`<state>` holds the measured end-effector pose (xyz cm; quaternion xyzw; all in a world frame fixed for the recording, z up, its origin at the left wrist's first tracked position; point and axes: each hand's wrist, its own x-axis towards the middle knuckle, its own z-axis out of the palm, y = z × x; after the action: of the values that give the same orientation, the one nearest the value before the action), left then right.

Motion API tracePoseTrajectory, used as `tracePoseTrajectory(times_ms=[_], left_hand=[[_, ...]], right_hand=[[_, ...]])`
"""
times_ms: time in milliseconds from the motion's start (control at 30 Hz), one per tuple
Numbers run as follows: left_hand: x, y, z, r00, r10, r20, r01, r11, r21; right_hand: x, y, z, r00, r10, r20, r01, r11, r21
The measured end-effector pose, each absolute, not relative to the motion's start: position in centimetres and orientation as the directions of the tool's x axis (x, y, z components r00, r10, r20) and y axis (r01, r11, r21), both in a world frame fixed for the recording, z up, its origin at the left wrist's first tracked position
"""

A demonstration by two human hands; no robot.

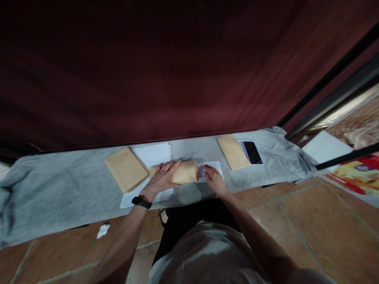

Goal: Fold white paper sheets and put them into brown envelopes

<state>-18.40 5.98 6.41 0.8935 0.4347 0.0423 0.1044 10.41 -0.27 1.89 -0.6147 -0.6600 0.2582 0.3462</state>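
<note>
A brown envelope [187, 172] lies in the middle of a grey cloth [59, 193]. My left hand [162, 177] rests flat on its left part, fingers stretched out. My right hand [213, 178] is at the envelope's right end, fingers bent onto a folded white paper [213, 166] that sticks out of the envelope's mouth. More white sheets [154, 154] lie under and behind the envelope. A black band is on my left wrist.
A stack of brown envelopes [126, 169] lies to the left, another brown envelope [232, 152] to the right with a phone [252, 152] beside it. A dark red curtain hangs behind. A crumpled scrap [103, 230] lies on the tiled floor.
</note>
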Motion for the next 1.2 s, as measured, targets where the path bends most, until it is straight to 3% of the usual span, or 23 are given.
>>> tracePoseTrajectory(times_ms=[100,200,633,833,933,1000,1100,1200], left_hand=[[-17.9,6.4,6.3,0.614,0.789,-0.005,0.771,-0.598,0.221],[-17.7,7.0,6.4,0.616,0.788,-0.001,0.771,-0.602,0.206],[-17.4,7.7,7.4,0.546,0.827,-0.133,0.831,-0.515,0.210],[-17.3,7.0,7.5,0.552,0.828,-0.102,0.829,-0.530,0.180],[-17.3,6.6,7.4,0.558,0.828,-0.064,0.824,-0.543,0.164],[-17.2,6.4,7.3,0.565,0.824,-0.051,0.820,-0.553,0.149],[-16.9,6.0,7.4,0.586,0.810,-0.030,0.805,-0.577,0.138],[-16.4,5.4,7.8,0.616,0.788,0.015,0.778,-0.611,0.145]], right_hand=[[10.3,-0.9,1.0,-0.154,0.975,0.162,0.805,0.219,-0.552],[9.8,-1.1,0.4,-0.132,0.978,0.161,0.872,0.192,-0.450],[10.1,-0.6,-1.2,-0.041,0.969,0.246,0.923,0.130,-0.361],[12.3,-0.9,-1.3,-0.001,0.968,0.250,0.927,0.095,-0.363],[13.0,-0.9,-0.8,0.023,0.970,0.241,0.899,0.085,-0.429],[13.2,-0.7,-0.2,0.045,0.968,0.247,0.832,0.100,-0.546],[13.1,-0.4,1.1,0.086,0.978,0.190,0.604,0.101,-0.791],[12.6,-0.3,2.2,0.078,0.997,0.020,0.305,-0.005,-0.952]])
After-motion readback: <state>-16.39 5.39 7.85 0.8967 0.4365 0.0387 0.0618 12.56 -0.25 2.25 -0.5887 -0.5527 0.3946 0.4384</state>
